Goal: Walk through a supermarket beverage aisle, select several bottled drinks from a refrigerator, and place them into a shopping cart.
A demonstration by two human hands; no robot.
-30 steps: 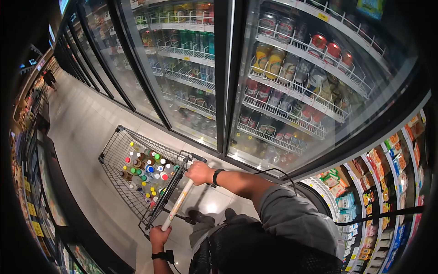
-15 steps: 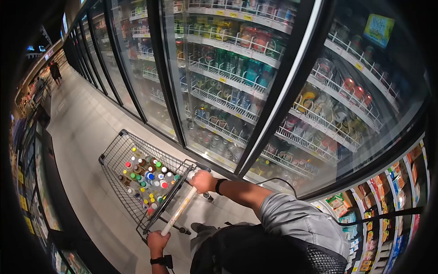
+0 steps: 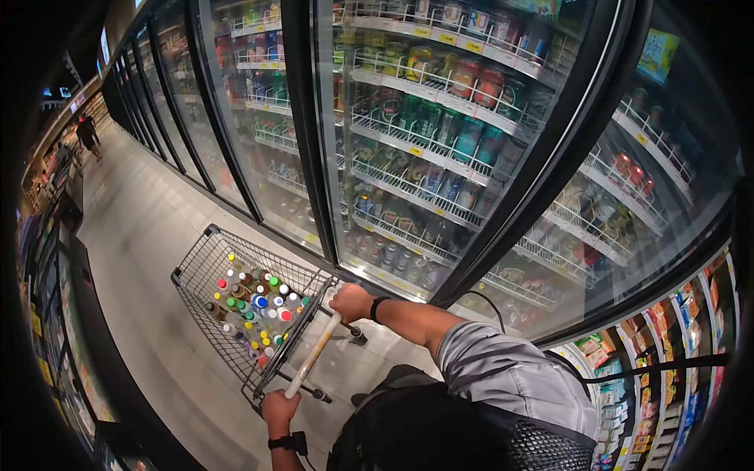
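Observation:
A wire shopping cart stands in a store aisle in front of me, its basket holding several bottles with coloured caps. My right hand grips the far end of the cart's white handle bar; a dark band sits on that wrist. At the bar's near end my left hand is closed around it, also with a dark wrist strap. I wear a grey sleeve and a dark bag on my front.
Glass-door coolers full of drinks run along the right of the aisle. Low display shelves line the left. Snack shelves curve at lower right. A person walks far down the aisle.
The cart and I have moved forward along the coolers; the dark door frame has slid to the right in view. Both hands stay on the handle bar.

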